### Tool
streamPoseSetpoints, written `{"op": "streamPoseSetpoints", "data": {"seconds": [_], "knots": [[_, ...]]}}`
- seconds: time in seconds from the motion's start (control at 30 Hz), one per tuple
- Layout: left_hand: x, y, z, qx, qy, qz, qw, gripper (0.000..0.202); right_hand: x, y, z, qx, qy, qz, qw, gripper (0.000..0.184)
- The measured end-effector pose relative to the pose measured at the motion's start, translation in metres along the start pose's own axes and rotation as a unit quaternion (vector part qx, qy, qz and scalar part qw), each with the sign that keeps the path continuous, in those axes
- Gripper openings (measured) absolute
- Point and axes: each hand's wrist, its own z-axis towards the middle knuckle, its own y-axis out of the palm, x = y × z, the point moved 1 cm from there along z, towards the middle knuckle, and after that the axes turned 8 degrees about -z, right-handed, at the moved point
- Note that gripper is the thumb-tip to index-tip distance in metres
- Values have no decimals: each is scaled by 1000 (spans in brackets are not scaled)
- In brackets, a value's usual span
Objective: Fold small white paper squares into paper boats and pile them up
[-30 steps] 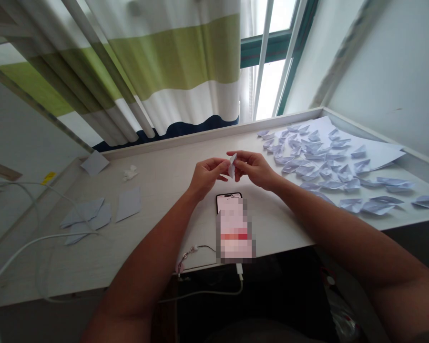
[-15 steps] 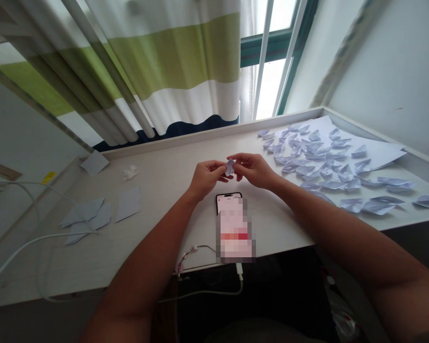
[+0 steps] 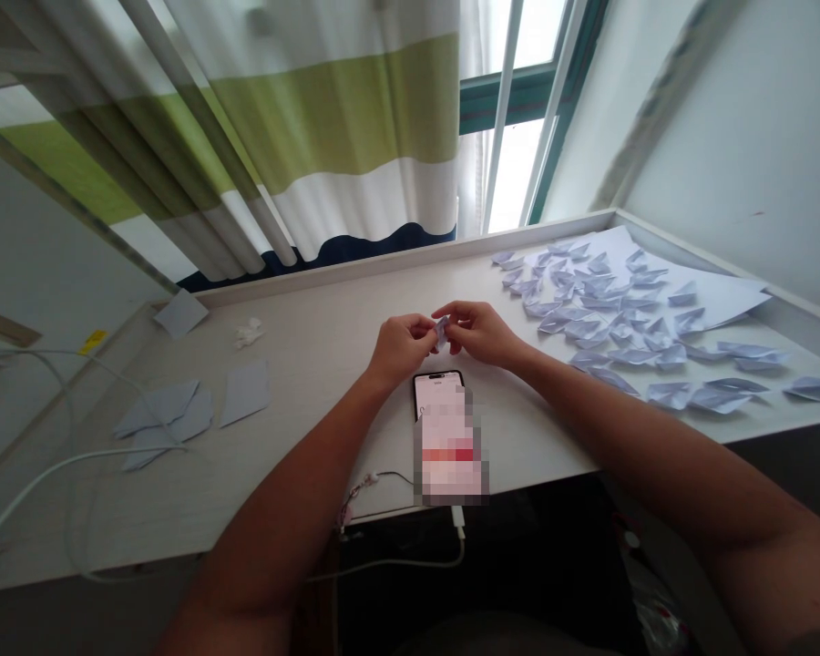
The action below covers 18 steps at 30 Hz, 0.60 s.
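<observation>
A small folded piece of white paper (image 3: 441, 333) is pinched between both hands above the table. My left hand (image 3: 403, 346) grips its left side with thumb and fingers. From the right, my right hand (image 3: 475, 330) holds the other side, fingers curled round the edge. The fingers cover part of the paper, so its full shape is hidden. Just below the hands lies a phone (image 3: 440, 392) with its screen lit. Many small folded paper boats (image 3: 588, 296) are spread over the right part of the table, some resting on white sheets (image 3: 717, 296).
Flat paper pieces (image 3: 160, 410) and a single sheet (image 3: 244, 394) lie at the left, with a crumpled tissue (image 3: 249, 333) behind them. White cables (image 3: 55, 465) cross the left side. A charging plug (image 3: 457, 521) hangs from the phone over the table's front edge.
Both hands have shifted slightly down, still holding the folded paper. The paper has turned and shows a narrower face.
</observation>
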Motion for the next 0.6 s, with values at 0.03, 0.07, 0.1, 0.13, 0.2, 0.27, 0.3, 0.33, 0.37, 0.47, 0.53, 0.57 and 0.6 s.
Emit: {"op": "streamPoseSetpoints", "data": {"seconds": [0.03, 0.07, 0.1, 0.13, 0.2, 0.27, 0.3, 0.33, 0.37, 0.47, 0.53, 0.57, 0.6], "knots": [[-1, 0, 0, 5, -1, 6, 1000, 11, -1, -1, 0, 4, 12, -14, 1000, 7], [-2, -1, 0, 12, -5, 7, 1000, 12, -2, -1, -1, 6, 26, -31, 999, 5], [-3, -1, 1, 19, -10, 5, 1000, 14, -3, -2, -1, 9, 39, -48, 998, 11], [-4, -2, 1, 23, -17, 1, 1000, 15, -5, -3, -2, 11, 52, -64, 997, 19], [-6, -2, 2, 30, -25, 3, 999, 16, -8, -3, -3, 12, 68, -92, 993, 30], [-7, 0, 3, 30, -27, 27, 999, 15, -12, -2, -4, 13, 66, -117, 991, 33], [-6, 1, 4, 27, -26, 46, 998, 15, -13, -2, -5, 16, 63, -128, 990, 34], [-5, 2, 4, 24, -24, 66, 997, 15, -15, -1, -5, 19, 61, -136, 989, 35], [-3, 3, 5, 17, -25, 85, 996, 15, -16, -1, -6, 20, 65, -143, 987, 35], [6, 6, 12, -18, -50, 107, 993, 17, -19, -6, -4, 12, 105, -155, 982, 35], [15, 7, 21, -42, -67, 105, 991, 17, -24, -16, -2, 1, 128, -160, 979, 34], [20, 9, 28, -50, -68, 105, 991, 17, -27, -22, 0, -5, 135, -162, 978, 34], [26, 10, 35, -57, -64, 107, 991, 16, -31, -30, 2, -9, 140, -166, 976, 34]]}}
